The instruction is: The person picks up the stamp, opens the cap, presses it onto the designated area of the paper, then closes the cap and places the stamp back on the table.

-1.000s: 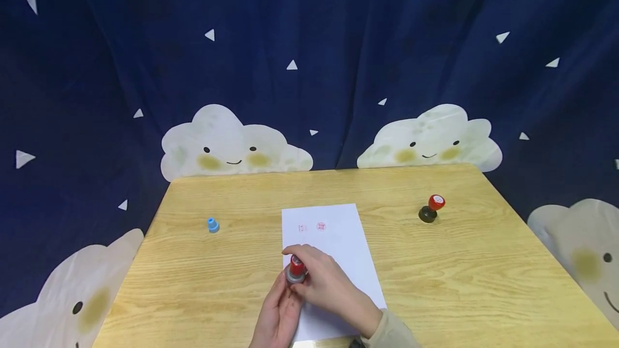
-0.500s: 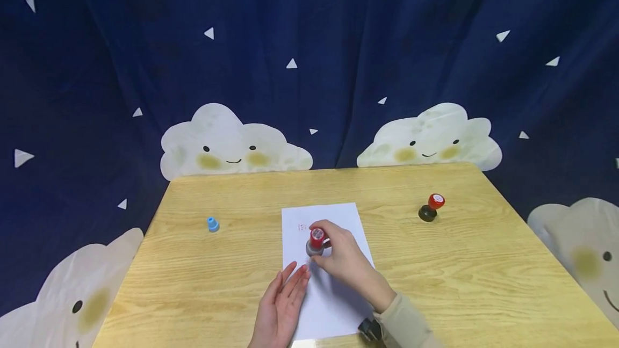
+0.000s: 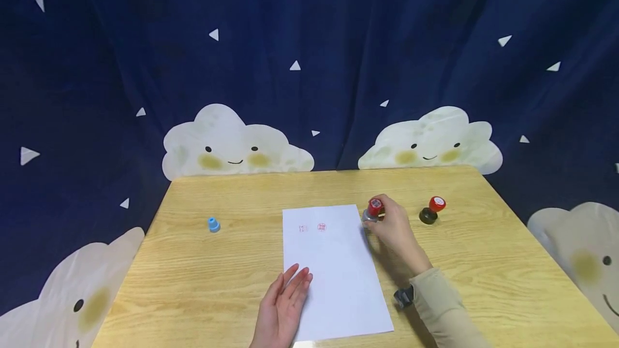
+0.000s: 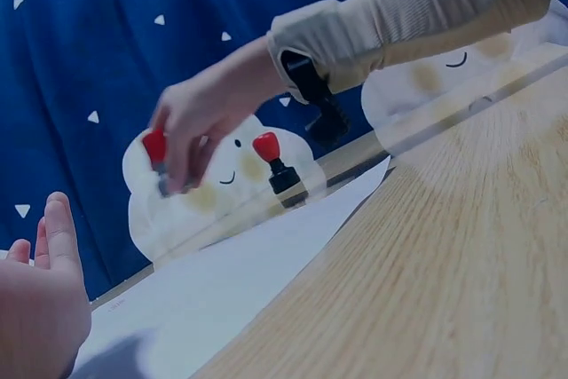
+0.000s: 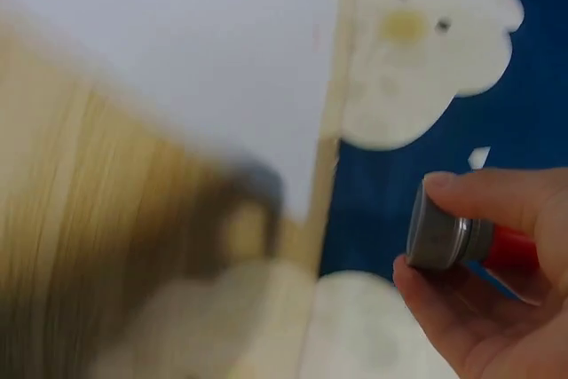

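Note:
My right hand (image 3: 397,228) grips a stamp (image 3: 374,207) with a red handle and a grey base, close to the paper's upper right edge. Thumb and fingers pinch the grey base of that stamp (image 5: 439,232) in the right wrist view. My left hand (image 3: 282,307) lies palm up with fingers extended, over the lower left edge of the white paper (image 3: 338,278), and holds nothing. Two small red stamp marks (image 3: 321,227) show near the top of the sheet.
To the right of my right hand, a second stamp (image 3: 430,211) with a red handle and black base stands on the wooden table (image 3: 232,278). A small blue cap-like piece (image 3: 214,224) stands at the left. Behind the table hangs a dark blue curtain (image 3: 271,15) with clouds.
My right hand has carried the red-handled stamp from beside my left hand up and rightward, past the paper's right edge. The left hand, which was by the stamp, now lies alone, palm up.

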`<state>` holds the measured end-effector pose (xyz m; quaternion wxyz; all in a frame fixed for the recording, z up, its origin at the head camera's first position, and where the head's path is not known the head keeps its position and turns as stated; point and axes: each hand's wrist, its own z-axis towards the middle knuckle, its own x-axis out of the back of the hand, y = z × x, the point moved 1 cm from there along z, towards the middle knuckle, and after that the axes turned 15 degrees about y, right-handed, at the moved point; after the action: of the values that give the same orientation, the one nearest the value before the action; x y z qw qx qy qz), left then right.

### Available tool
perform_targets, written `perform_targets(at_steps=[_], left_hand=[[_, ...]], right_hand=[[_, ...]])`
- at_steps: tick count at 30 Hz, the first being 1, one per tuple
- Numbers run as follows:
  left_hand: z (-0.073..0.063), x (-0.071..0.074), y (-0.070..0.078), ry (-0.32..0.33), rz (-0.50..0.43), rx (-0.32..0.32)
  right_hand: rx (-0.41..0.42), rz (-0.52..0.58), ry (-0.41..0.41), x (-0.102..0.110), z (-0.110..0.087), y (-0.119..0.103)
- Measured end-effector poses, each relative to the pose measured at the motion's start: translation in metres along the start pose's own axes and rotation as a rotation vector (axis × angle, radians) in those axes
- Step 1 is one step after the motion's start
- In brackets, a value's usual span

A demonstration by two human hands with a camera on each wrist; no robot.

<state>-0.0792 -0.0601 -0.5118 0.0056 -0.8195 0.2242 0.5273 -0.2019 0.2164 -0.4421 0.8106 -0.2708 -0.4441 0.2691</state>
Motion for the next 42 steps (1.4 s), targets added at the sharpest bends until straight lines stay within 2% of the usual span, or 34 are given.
perform_targets(at_steps=[8, 14, 17, 24, 27, 37, 39, 42], left_hand=[[0.001, 0.001, 0.0, -0.004, -0.018, 0.015], [0.0, 0.002, 0.001, -0.021, -0.026, 0.021], [0.0, 0.003, 0.001, -0.035, -0.026, 0.022], [-0.001, 0.002, 0.003, -0.113, -0.028, 0.001], [-0.001, 0.002, 0.003, -0.116, -0.024, -0.003], [-0.001, 0.003, 0.004, -0.032, 0.064, -0.018], [-0.002, 0.004, 0.005, -0.022, 0.082, -0.021], [-0.002, 0.004, 0.005, -0.02, 0.111, -0.025]], right_hand=[[-0.095, -0.143, 0.035, 0.015, 0.015, 0.062], [-0.153, -0.244, 0.054, 0.021, 0.015, 0.083], [-0.19, -0.255, 0.051, 0.022, 0.016, 0.089], [-0.192, -0.263, 0.03, 0.023, 0.016, 0.091], [-0.199, -0.266, 0.022, 0.024, 0.014, 0.09], [-0.202, -0.282, -0.017, 0.022, 0.014, 0.085], [-0.17, -0.295, 0.0, 0.024, 0.013, 0.078], [-0.079, -0.334, 0.057, 0.025, 0.011, 0.056]])
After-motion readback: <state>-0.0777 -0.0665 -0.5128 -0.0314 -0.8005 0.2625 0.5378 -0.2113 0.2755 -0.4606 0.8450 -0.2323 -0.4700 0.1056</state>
